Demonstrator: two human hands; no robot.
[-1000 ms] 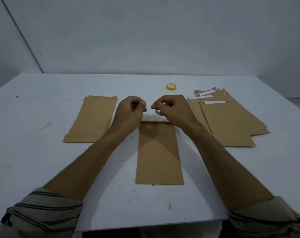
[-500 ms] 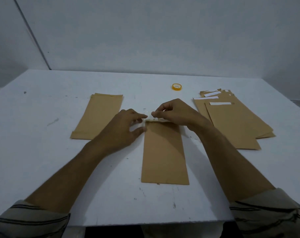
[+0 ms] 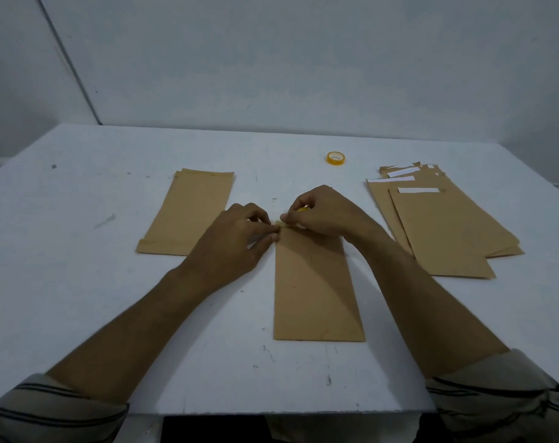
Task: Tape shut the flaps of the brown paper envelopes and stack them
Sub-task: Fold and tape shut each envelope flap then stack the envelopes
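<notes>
HID: centre envelope flap at 12 o'clock under right hand & left hand, tape unreadable; yellow object mostly inside right hand, kind n/k; left fingertip grip unclear | CUT: right sleeve at 5 o'clock, left sleeve at 7 o'clock, by btm edge | COVERED: stack at 2 o'clock, lower envs overlapped, count n/k

A white table, scuffed and flecked with small dark marks, stands before a plain pale grey wall crossed at the left by a thin slanting dark line, under dim light.
</notes>
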